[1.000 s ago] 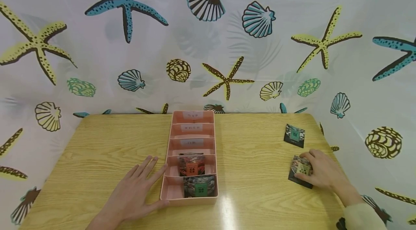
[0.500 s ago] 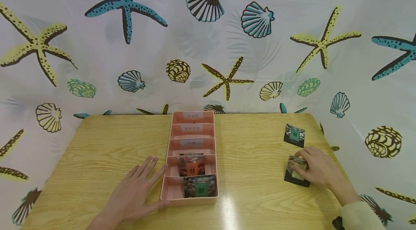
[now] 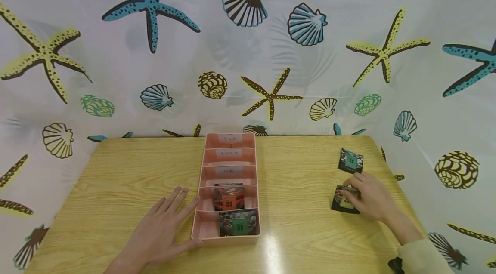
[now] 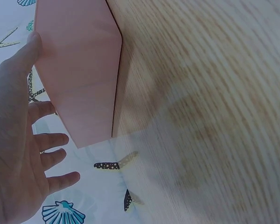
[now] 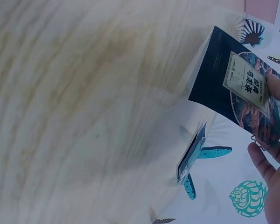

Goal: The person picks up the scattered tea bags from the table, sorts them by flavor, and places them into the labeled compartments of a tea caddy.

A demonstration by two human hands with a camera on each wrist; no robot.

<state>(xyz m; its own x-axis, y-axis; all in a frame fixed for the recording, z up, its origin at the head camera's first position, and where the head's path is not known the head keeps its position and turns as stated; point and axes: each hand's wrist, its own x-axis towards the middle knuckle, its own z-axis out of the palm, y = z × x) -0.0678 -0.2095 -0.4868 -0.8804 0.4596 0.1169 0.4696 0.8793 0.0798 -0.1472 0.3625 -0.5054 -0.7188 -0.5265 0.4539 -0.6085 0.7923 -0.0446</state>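
My right hand (image 3: 370, 196) pinches a dark tea packet (image 5: 242, 84) with a pale yellow label, thumb on its printed face and fingers behind, over the right part of the wooden table (image 3: 302, 205); I cannot tell whether its lower edge touches the wood. Just beyond my knuckles lies a teal-labelled packet (image 3: 351, 161), flat near the far right corner. My left hand (image 3: 159, 229) has its fingers spread, the index finger and thumb touching the left side of the pink divided box (image 3: 224, 242). In the nearest of its five compartments leans a green-labelled packet (image 3: 238, 222), and in the next one a red-labelled packet (image 3: 229, 198). The three farther compartments carry white paper labels. Behind the table hangs a pale cloth (image 3: 271, 59) printed with starfish and shells.
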